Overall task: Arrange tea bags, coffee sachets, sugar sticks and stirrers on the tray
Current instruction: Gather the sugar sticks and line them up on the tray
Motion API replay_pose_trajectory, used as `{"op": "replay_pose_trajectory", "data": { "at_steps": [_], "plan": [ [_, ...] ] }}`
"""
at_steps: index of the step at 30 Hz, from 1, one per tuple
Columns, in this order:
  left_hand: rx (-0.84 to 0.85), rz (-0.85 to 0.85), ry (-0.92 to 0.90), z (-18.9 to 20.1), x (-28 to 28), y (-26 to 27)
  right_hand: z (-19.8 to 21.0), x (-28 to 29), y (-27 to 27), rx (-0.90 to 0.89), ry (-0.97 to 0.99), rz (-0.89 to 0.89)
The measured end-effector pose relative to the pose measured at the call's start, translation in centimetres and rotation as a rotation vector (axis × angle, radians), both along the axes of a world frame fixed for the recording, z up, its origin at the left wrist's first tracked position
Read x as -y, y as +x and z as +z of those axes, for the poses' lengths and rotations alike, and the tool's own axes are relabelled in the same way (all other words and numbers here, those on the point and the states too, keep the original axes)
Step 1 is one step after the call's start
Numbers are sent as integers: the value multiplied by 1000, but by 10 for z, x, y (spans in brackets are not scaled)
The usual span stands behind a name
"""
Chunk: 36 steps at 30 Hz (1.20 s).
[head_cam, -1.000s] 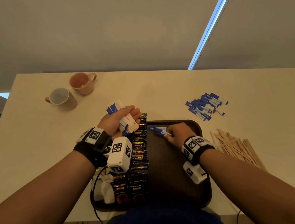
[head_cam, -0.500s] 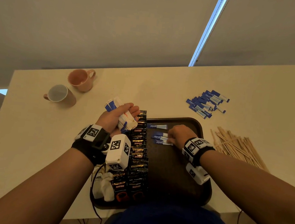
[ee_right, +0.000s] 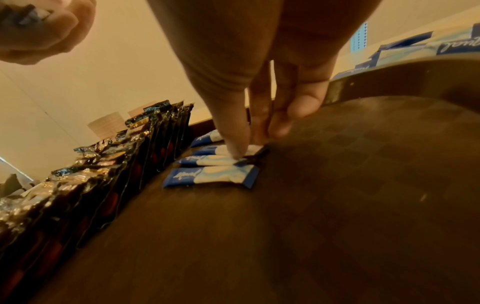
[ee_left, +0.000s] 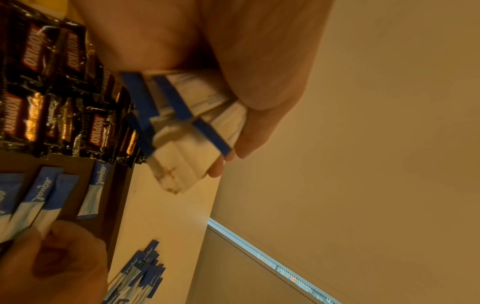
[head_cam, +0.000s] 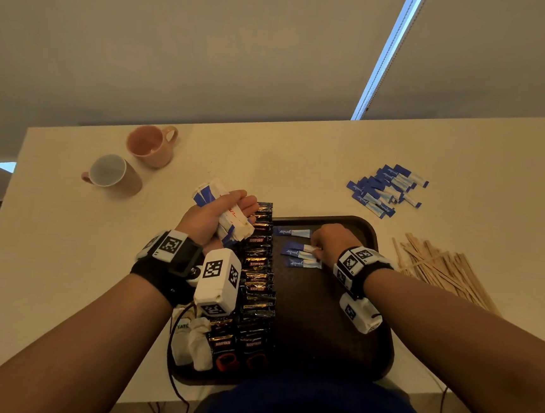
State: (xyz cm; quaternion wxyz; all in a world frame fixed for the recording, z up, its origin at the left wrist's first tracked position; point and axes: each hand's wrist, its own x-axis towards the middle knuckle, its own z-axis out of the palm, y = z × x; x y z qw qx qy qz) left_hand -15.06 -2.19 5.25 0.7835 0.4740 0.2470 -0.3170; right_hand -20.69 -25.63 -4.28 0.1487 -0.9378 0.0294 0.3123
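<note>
A dark brown tray [head_cam: 366,229] lies in front of me. A row of black coffee sachets [head_cam: 258,272] runs along its left side, with white tea bags [head_cam: 195,343] at the near left corner. Several blue and white sugar sticks [head_cam: 295,252] lie side by side on the tray's far part. My right hand [head_cam: 315,251] pinches the white end of one of them [ee_right: 228,159] between thumb and fingers. My left hand [head_cam: 232,217] hovers over the tray's far left corner and grips a bundle of sugar sticks [ee_left: 187,131].
On the table beyond the tray lies a loose pile of sugar sticks [head_cam: 386,190]. To the tray's right is a heap of wooden stirrers [head_cam: 440,270]. Two mugs, one pink [head_cam: 151,144] and one with a grey inside [head_cam: 111,172], stand at the far left.
My right hand has drawn back toward me along the tray. Where it held one stick at the far end, several sticks now lie in a row. The left hand has hardly moved.
</note>
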Motion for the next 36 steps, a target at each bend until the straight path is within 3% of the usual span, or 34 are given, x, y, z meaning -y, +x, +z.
{"op": "replay_pose_trajectory", "data": {
  "at_steps": [13,17,25,36],
  "plan": [
    [-2,-10,-2,-1,3,1,9,39,0,-53,-47,-78],
    [3,-29,7,1,6,1,12,48,2,33,-93,-148],
    [8,-24,13,1,8,2,8,34,1,69,-112,49],
    [-5,-13,8,-1,6,3,8,27,13,91,-123,24]
  ]
}}
